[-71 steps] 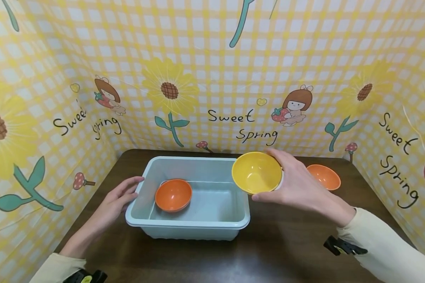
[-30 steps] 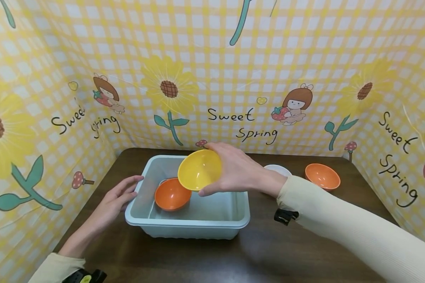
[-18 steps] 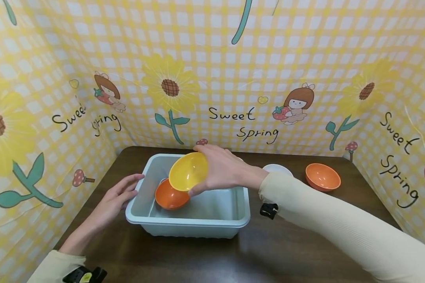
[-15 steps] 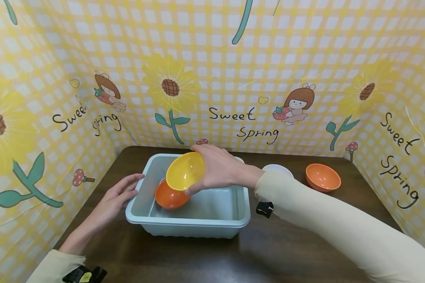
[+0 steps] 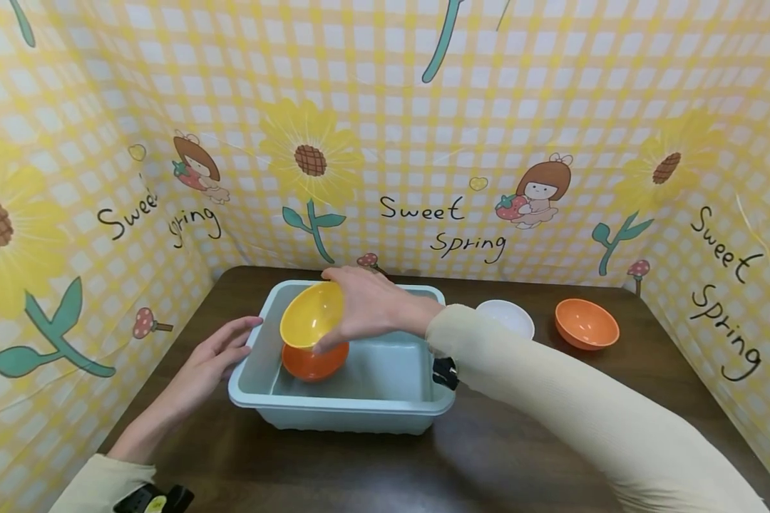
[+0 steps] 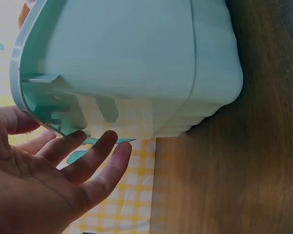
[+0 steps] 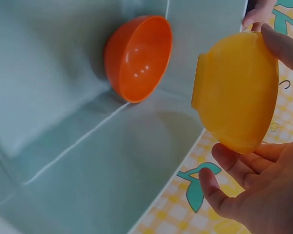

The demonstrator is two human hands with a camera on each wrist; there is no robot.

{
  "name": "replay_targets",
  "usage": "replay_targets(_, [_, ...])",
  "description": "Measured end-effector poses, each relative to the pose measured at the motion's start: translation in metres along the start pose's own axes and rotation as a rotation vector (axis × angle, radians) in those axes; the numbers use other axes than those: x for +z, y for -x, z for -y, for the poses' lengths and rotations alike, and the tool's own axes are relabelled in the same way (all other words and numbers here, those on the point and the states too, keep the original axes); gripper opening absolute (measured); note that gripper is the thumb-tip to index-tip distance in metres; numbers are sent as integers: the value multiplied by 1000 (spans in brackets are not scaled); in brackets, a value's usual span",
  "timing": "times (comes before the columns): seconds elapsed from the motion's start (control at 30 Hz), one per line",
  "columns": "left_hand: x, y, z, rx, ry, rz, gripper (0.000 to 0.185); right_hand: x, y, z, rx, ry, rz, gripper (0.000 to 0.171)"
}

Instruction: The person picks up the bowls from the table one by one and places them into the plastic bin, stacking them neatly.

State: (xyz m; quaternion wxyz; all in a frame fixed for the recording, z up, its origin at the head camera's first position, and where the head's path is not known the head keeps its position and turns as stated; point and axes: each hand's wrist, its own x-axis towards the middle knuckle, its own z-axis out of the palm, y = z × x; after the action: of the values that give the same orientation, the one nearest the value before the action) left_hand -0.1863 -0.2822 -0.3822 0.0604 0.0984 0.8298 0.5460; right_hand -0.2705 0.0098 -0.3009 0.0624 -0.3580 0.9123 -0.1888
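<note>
Yellow bowl (image 5: 311,315): gripped round its outside by the right hand (image 5: 371,308), tilted, held just above the orange bowl (image 5: 314,360) lying in the tub (image 5: 353,410), seemingly lined up for nesting. Tub: touched at its left rim by the flat, open-fingered left hand (image 5: 208,360), presumably as a brace. Open floor is left in the tub's right half; a white bowl (image 5: 505,317) and second orange bowl (image 5: 586,323) are set well apart on the table (image 5: 488,456).
</note>
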Motion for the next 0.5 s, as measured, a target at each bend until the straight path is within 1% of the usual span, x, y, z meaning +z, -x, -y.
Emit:
replay_targets(0.27, [0,0,1,3,-4,-4,49,14,-11,1,21,-10,39,114])
replay_targets(0.5, [1,-1,1,3,-4,-4,49,29,-18,-3,23,-15,48,106])
